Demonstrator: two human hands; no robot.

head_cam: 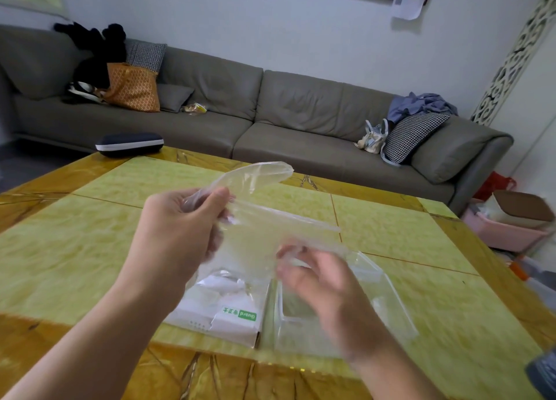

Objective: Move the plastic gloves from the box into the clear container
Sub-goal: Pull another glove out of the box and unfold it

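From the head camera, the only view there was, both hands were up over the yellow table (90,243) with a thin plastic glove (255,177) stretched between them. The left hand (180,228) pinched one end, thumb pressed against curled fingers, and a loose flap of film stood up and away beyond that pinch. The right hand (325,282) was blurred; its fingertips looked bunched on the other end of the film, though I could not swear how firm the hold was.

Directly beneath the left hand's pinch lay the white box (228,312), torn open, with more crumpled film showing at its mouth. Just beside it, under the right hand, sat the clear container (388,297), nearly invisible against the tabletop.

The trouble I would have expected was with the film itself. It looked light and clingy, so on release it might have stuck to the fingers instead of dropping, or drifted wide of the container. If two gloves were stuck together, tugging them apart could have torn one. The container's walls were hard to make out, so a lowering hand might have knocked it sideways into the box. A glove tucked in loosely could also have sprung back out over the rim.
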